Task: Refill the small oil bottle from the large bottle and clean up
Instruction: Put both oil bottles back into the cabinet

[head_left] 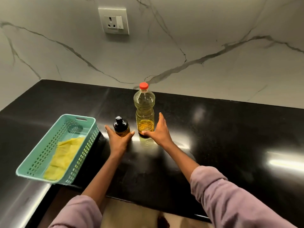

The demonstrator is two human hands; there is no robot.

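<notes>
A black, glossy table [213, 129] spans the view, meeting a white marble-veined wall [181, 38] that carries a socket plate [113, 20]. At the table's left edge sits a pale green perforated basket [32, 168], and a yellow cloth [62, 158] lies crumpled inside it along the near end.

Both arms reach forward in rolled mauve sleeves [230, 195]. The large bottle [144, 111] stands upright near the middle of the table, red cap [144, 85] on, yellow oil filling it well up. The right hand [158, 130] is spread wide around its base, fingers straight along the bottle's right side and thumb across the front, touching or just short of it; I cannot tell which.

Just left of it, apart from it, the small oil bottle [121, 127] stands upright with its dark top on and amber oil showing low down. The left hand [118, 139] cups it from the front, fingers on the left and thumb on the right, open rather than clamped
</notes>
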